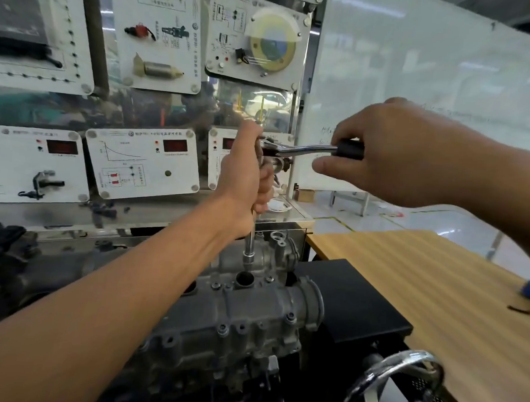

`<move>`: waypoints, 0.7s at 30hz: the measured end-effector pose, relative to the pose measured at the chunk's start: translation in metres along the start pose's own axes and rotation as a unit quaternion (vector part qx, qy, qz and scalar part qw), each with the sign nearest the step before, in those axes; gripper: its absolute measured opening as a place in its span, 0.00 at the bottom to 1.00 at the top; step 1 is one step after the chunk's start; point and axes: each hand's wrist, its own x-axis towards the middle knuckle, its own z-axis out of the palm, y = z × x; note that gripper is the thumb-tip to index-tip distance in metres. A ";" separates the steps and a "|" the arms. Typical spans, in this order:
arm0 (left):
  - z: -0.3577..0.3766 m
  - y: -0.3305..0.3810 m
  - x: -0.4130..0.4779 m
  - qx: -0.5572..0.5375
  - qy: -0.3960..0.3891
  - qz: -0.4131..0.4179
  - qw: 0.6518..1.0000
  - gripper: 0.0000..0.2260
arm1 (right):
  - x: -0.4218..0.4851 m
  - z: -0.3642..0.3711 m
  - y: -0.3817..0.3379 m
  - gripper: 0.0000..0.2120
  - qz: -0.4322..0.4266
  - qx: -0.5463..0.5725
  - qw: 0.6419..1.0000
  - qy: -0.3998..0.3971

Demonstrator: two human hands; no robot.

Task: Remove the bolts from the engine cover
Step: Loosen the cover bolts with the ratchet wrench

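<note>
1. The scene is bright and evenly lit, brightest at the far right, where pale patches of reflected light streak the whiteboard (429, 86).
2. Shadows are weak and soft-edged. The engine cover (237, 315) is the darkest area.
3. Sharp glints sit on the chrome ratchet (305, 148), the extension bar (250, 239) and the near-right metal ring (402, 368).
4. Straight lines bow toward the edges. The ring and the far-left panels (37, 39) look soft and slightly blurred.

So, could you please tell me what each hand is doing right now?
Left hand: closed around the extension bar.
Right hand: closed on the ratchet handle.
</note>
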 end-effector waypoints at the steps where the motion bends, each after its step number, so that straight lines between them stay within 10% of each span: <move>1: 0.001 -0.002 0.000 -0.011 -0.037 -0.011 0.999 0.22 | -0.002 0.004 0.008 0.25 -0.011 0.000 1.000 0.012; 7: 0.015 -0.012 -0.002 0.036 -0.126 0.037 0.991 0.24 | -0.020 0.034 0.049 0.25 -0.013 0.090 0.995 0.027; 21: 0.033 -0.021 -0.006 -0.031 -0.022 0.066 0.997 0.20 | -0.028 0.020 0.046 0.30 0.014 0.069 0.997 0.038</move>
